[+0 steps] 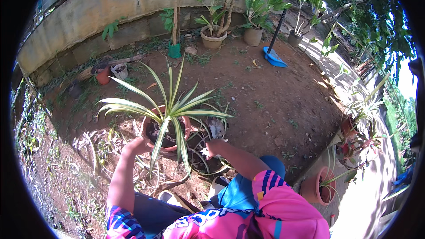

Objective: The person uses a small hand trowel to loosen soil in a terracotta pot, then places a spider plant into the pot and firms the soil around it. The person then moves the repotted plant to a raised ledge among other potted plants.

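Observation:
A potted plant with long green leaves edged in cream stands before me in a round terracotta-coloured pot with dark soil. My left hand is at the pot's near left rim, its fingers partly hidden against the pot. My right hand is to the right of that pot, fingers curled downward with something small and whitish by them; I cannot tell if they grip it. Below it is a dark pot holding thin stems. A pale, dirt-stained object lies just beyond this hand.
Dry leaves litter the soil at left. Small pots and a green planter bag line the wall. A blue dustpan with a black handle rests farther back. Another terracotta-coloured pot lies tilted at right.

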A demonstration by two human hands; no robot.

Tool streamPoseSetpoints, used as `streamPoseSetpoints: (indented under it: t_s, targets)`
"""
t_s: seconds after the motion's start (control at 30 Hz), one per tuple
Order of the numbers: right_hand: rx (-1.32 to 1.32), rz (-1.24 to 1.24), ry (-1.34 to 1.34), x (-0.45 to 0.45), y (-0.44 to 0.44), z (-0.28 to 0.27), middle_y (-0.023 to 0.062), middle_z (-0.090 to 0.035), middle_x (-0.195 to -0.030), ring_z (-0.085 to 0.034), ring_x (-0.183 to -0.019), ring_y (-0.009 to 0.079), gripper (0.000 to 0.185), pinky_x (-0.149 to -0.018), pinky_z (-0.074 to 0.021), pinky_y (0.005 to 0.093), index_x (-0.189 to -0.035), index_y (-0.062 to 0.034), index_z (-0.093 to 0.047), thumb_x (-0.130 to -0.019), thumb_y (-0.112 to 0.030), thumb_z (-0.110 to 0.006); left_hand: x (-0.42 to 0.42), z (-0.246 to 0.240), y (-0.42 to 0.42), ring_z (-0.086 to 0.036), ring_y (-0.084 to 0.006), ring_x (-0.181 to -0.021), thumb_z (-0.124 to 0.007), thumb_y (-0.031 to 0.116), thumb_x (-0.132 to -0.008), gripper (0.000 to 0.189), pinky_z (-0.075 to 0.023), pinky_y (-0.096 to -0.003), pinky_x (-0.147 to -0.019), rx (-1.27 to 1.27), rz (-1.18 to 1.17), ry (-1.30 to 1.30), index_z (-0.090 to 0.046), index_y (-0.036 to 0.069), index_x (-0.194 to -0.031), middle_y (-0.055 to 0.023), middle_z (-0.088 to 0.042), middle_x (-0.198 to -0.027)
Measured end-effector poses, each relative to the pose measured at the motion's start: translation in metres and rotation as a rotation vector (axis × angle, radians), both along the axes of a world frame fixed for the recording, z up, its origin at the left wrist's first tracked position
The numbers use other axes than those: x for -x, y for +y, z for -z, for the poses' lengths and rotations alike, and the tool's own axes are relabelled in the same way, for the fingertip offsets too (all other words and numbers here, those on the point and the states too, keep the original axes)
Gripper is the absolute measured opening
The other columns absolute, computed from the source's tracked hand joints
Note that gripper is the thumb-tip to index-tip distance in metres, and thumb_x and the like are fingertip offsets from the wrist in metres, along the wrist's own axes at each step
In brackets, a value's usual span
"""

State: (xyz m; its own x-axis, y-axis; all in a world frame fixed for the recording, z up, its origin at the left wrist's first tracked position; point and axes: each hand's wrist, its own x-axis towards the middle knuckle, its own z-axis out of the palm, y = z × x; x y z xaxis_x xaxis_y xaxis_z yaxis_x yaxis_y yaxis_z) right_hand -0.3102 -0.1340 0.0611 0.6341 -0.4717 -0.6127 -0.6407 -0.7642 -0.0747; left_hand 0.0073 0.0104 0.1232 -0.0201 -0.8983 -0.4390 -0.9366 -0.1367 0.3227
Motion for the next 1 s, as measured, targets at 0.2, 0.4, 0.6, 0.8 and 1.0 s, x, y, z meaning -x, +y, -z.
streamPoseSetpoints:
  t_s: [0.2,0.4,0.6,0.8,1.0]
  targets:
    - [0.035,-0.011,-0.014,0.004,-0.001,0.005,0.0109,-0.063,-0.09,-0.06,-0.085,0.0286,0.058,-0.074,-0.047,0.0389,-0.095,-0.0104,-0.061,-0.055,-0.05,-0.071,-0.01,0.025,-0.003,-0.058,-0.0265,-0.088,-0.057,0.038,-0.074,0.044,-0.0436,-0.0353,-0.082,0.021,-0.146,0.446,-0.055,0.004,-0.102,-0.0153,-0.06,-0.096]
    - [0.022,-0.075,-0.077,0.005,-0.005,0.004,0.0237,-0.059,-0.089,-0.058,-0.086,0.0349,0.076,-0.076,-0.0448,0.0409,-0.095,0.0039,-0.052,-0.051,-0.055,-0.071,0.011,-0.004,0.008,-0.059,-0.0261,-0.086,-0.061,0.038,-0.071,0.043,-0.0454,-0.0339,-0.078,0.067,-0.116,-0.013,-0.06,0.004,-0.096,-0.0137,-0.062,-0.092]
    - [-0.012,-0.088,-0.065,0.009,-0.017,0.029,0.0237,-0.056,-0.098,-0.055,-0.095,0.0336,0.081,-0.081,-0.043,0.0403,-0.103,0.0043,-0.049,-0.054,-0.057,-0.069,0.016,-0.026,0.009,-0.058,-0.0265,-0.087,-0.066,0.042,-0.064,0.047,-0.0465,-0.0336,-0.077,0.016,-0.164,-0.025,-0.064,0.004,-0.092,-0.0119,-0.062,-0.091]
    - [-0.121,0.024,-0.219,0.021,-0.036,0.081,0.0184,-0.055,-0.099,-0.054,-0.093,0.0291,0.076,-0.079,-0.0433,0.0379,-0.107,0.0034,-0.045,-0.053,-0.042,-0.074,0.01,-0.014,0.0,-0.058,-0.0257,-0.088,-0.065,0.04,-0.064,0.046,-0.0464,-0.0342,-0.077,-0.03,-0.111,-0.029,-0.063,0.007,-0.096,-0.0115,-0.062,-0.091]
    - [-0.071,0.068,-0.135,0.022,-0.037,0.085,0.0165,-0.056,-0.094,-0.056,-0.088,0.0256,0.073,-0.075,-0.0447,0.0367,-0.102,0.0025,-0.045,-0.051,-0.039,-0.078,0.011,-0.014,-0.001,-0.058,-0.0256,-0.088,-0.065,0.039,-0.065,0.045,-0.0463,-0.0339,-0.078,-0.04,-0.122,-0.037,-0.063,0.007,-0.096,-0.0115,-0.062,-0.091]
